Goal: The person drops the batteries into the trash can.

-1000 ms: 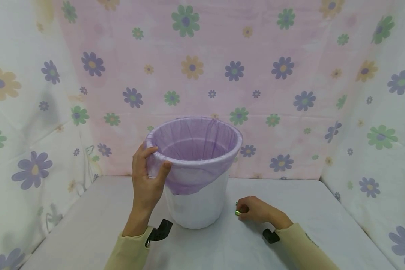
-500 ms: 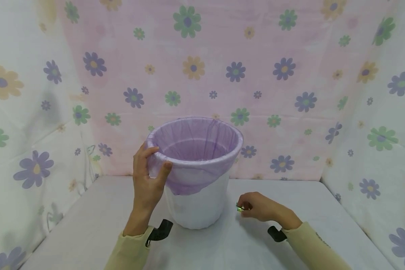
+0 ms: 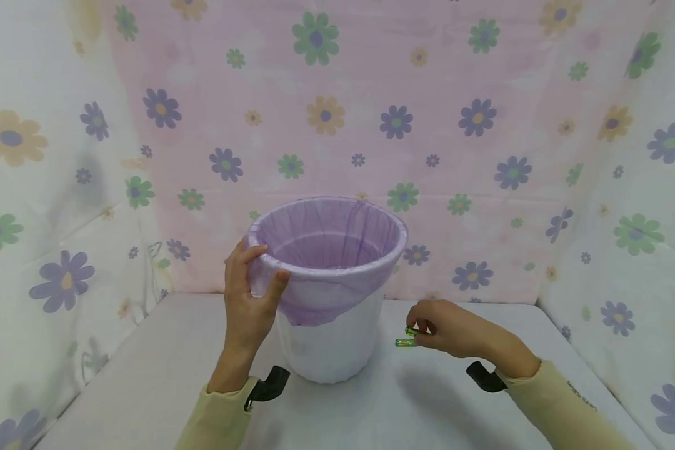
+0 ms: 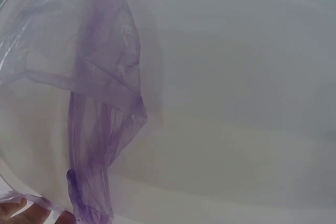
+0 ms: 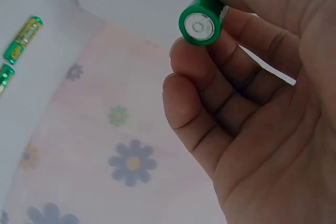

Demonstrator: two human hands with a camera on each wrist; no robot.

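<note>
A white trash can point(image 3: 329, 353) stands mid-table, lined with a thin purple bag point(image 3: 315, 300) folded over its rim. My left hand point(image 3: 249, 319) grips the can's left rim through the bag, thumb in front. In the left wrist view the can's pale wall fills most of the picture, with the loose edge of the bag point(image 4: 105, 129) hanging across it and fingertips point(image 4: 31, 213) at the lower left. Right of the can, my right hand point(image 3: 455, 328) pinches a green battery point(image 5: 201, 22), its flat end showing. Other green batteries point(image 5: 23, 40) lie on the table.
The white-covered table point(image 3: 163, 375) runs back to a pink flowered cloth point(image 3: 354, 81). White flowered cloths point(image 3: 613, 187) close in both sides. Black wrist mounts point(image 3: 267, 384) sit at both cuffs.
My right hand has risen and moved right and back, pinching the battery, and green batteries beneath it now show. The left hand keeps its grip on the can's rim.
</note>
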